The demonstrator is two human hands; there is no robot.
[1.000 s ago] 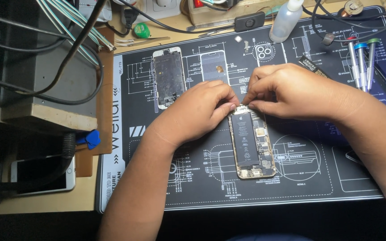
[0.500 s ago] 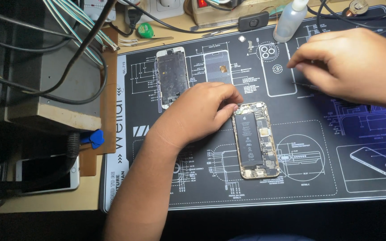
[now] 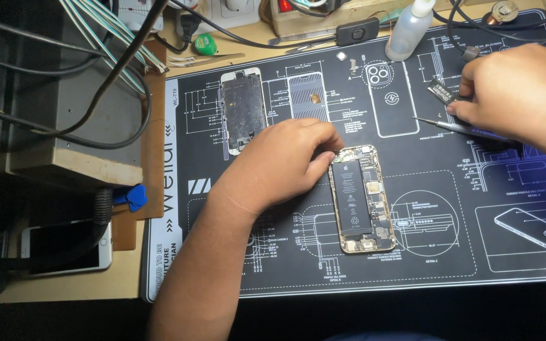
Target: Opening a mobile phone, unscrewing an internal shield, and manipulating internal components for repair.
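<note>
An opened gold phone body (image 3: 360, 199) with its battery and boards exposed lies face up on a black printed repair mat (image 3: 450, 208). My left hand (image 3: 282, 165) rests on the mat with its fingers pressing the phone's upper left edge. My right hand (image 3: 518, 91) is off to the upper right, pinching a thin screwdriver (image 3: 442, 124) whose tip points left over the mat. A small dark part (image 3: 442, 92) lies just beside those fingers.
A removed screen assembly (image 3: 242, 110) lies at the mat's upper left. A clear squeeze bottle (image 3: 409, 28), cables and a power strip (image 3: 323, 12) line the back edge. A white phone (image 3: 64, 248) and a blue pry tool (image 3: 131, 196) sit left of the mat.
My right hand left the top of the phone, moved up and right, and now holds a screwdriver. My left hand stayed on the phone's upper left edge.
</note>
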